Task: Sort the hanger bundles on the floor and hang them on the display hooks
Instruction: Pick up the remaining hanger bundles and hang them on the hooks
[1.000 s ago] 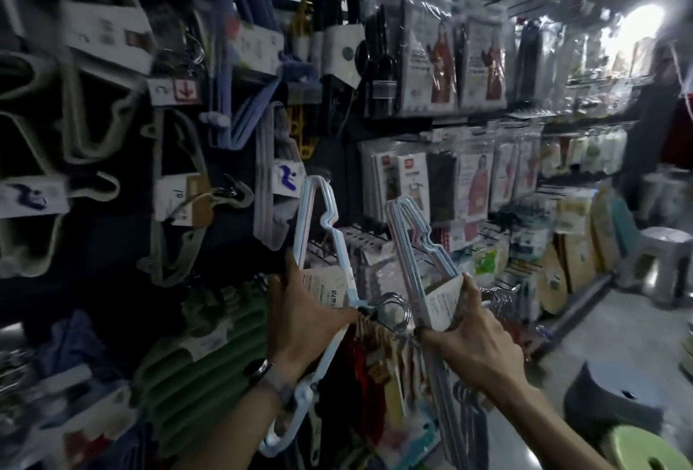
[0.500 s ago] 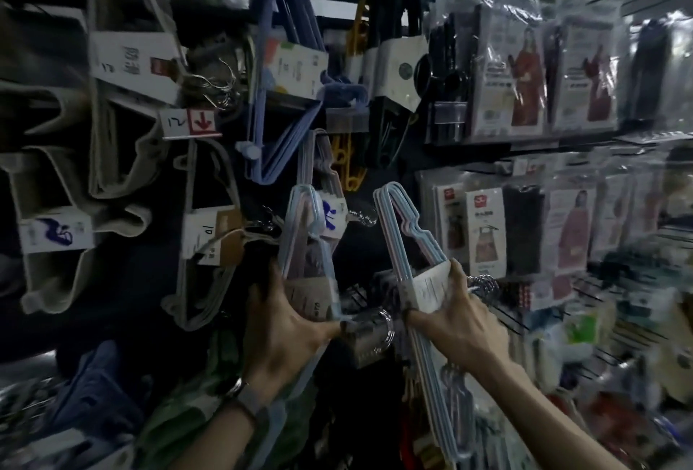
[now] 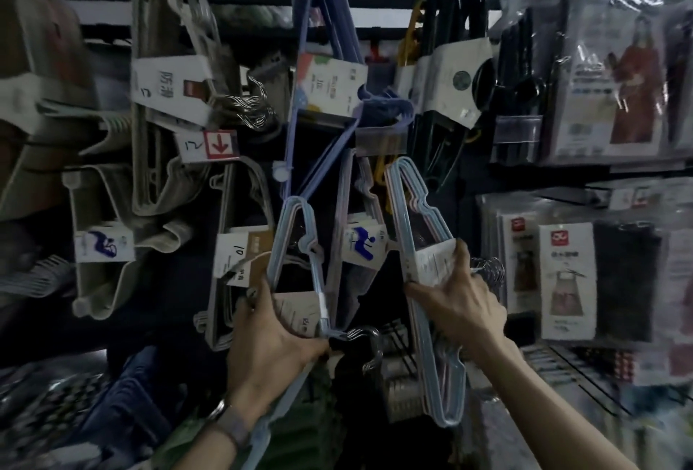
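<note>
Left hand [image 3: 270, 353]: fingers curled tight round the paper label band of a pale-blue plastic hanger bundle [image 3: 320, 289], held near-upright in front of the dark display wall, with its silver metal hooks [image 3: 365, 334] poking out right of the thumb. Right hand [image 3: 461, 312]: thumb and fingers wrapped round the label of a second pale-blue plastic hanger bundle [image 3: 403, 229], also near-upright. The bundles are side by side, not touching, just below a hanging purple hanger pack [image 3: 330, 85].

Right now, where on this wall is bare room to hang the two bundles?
Bare dark panel shows between the beige bundle and the bundle tagged 10, and between the light-blue bundle in the right hand and the bagged aprons. The upper row is crowded.
</note>
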